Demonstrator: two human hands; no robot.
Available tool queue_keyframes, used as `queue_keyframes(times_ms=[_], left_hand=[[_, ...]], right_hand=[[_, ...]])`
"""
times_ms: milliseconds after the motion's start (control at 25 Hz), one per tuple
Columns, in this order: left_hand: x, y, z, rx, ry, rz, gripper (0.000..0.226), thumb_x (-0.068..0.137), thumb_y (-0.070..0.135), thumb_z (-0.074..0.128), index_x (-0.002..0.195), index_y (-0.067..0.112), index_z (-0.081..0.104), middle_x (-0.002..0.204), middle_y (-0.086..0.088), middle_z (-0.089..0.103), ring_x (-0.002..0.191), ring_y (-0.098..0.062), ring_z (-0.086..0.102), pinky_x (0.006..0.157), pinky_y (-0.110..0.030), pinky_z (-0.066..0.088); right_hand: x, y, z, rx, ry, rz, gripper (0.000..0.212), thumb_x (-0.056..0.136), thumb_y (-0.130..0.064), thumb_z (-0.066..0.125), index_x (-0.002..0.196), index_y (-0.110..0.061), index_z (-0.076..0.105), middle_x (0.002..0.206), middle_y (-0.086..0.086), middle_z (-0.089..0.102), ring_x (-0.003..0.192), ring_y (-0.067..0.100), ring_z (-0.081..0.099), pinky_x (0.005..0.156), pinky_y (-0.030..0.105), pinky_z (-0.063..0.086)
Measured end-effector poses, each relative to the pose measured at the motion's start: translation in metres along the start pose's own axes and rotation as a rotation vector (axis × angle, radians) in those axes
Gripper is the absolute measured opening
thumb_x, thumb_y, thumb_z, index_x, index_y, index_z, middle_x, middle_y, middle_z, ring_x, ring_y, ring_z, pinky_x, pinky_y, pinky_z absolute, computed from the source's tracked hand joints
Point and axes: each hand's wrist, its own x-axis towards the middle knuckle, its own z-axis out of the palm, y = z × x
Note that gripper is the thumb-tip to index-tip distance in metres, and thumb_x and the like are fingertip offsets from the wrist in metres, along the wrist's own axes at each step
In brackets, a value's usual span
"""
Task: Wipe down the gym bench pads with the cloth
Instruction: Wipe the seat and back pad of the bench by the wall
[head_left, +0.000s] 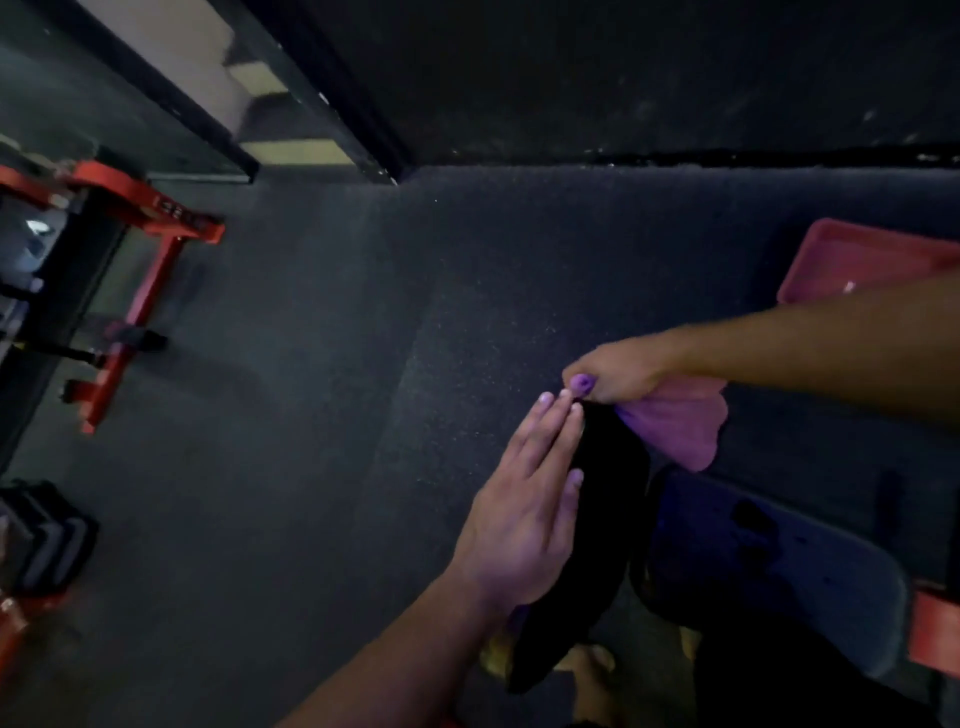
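no legible txt, labels, brands or nos. anywhere, frame too dark & blurry

Cloth (680, 431): purple, soft, crumpled; we find it bunched and hanging just above the pads. Bench pads: one narrow black pad (587, 530), tilted; one broader dark pad (779, 566) just beside it, surface blotched.

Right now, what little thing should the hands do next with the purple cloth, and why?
Probably sweep the cloth down along the narrow black pad. The right hand grips the cloth bunched at the pad's top end, and the left hand lies flat against its side, seemingly steadying it.
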Motion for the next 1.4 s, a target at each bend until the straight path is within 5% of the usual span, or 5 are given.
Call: queue_keyframes(times_ms=[200,760,920,1080,1400], left_hand=[[-0.002,-0.004,0.002,0.014,-0.027,-0.005,0.054,0.111,0.025,0.037,0.161,0.006,0.033,0.172,-0.003,0.024,0.161,-0.017,0.013,0.130,-0.031,0.017],[-0.001,0.001,-0.004,-0.017,-0.058,-0.007,0.053,0.110,0.021,0.040,0.160,0.004,0.035,0.171,-0.004,0.027,0.161,-0.021,0.016,0.129,-0.034,0.021],[0.001,0.001,-0.005,-0.017,-0.081,-0.015,0.054,0.110,0.021,0.039,0.160,0.003,0.033,0.171,-0.005,0.025,0.161,-0.022,0.015,0.129,-0.036,0.020],[0.003,0.001,-0.005,-0.015,-0.077,0.005,0.054,0.109,0.019,0.039,0.159,0.000,0.033,0.171,-0.008,0.027,0.161,-0.025,0.017,0.129,-0.036,0.020],[0.020,-0.001,-0.010,0.073,-0.181,0.025,0.053,0.108,0.025,0.040,0.154,-0.001,0.042,0.160,-0.011,0.040,0.156,-0.023,0.028,0.127,-0.041,0.026]], right_hand=[[-0.020,0.008,0.018,0.657,0.253,-0.055,0.011,0.098,-0.021,0.066,0.103,-0.016,0.074,0.103,0.005,0.077,0.095,0.009,0.067,0.095,0.028,0.050],[-0.005,0.035,0.049,0.718,0.193,-0.129,0.015,0.100,-0.020,0.058,0.102,-0.017,0.072,0.103,0.003,0.075,0.095,0.014,0.068,0.093,0.027,0.049],[0.022,0.078,0.097,0.752,0.238,0.142,0.015,0.098,-0.017,0.063,0.097,-0.002,0.067,0.083,0.000,0.065,0.080,0.012,0.057,0.078,0.033,0.046],[0.048,0.110,0.131,0.834,0.278,0.380,0.012,0.079,-0.015,0.069,0.088,-0.009,0.074,0.082,0.004,0.070,0.084,0.020,0.061,0.078,0.034,0.047],[0.025,0.093,0.115,0.788,0.388,0.162,0.014,0.090,-0.007,0.066,0.092,-0.016,0.075,0.089,-0.006,0.076,0.083,0.003,0.066,0.082,0.022,0.051]])
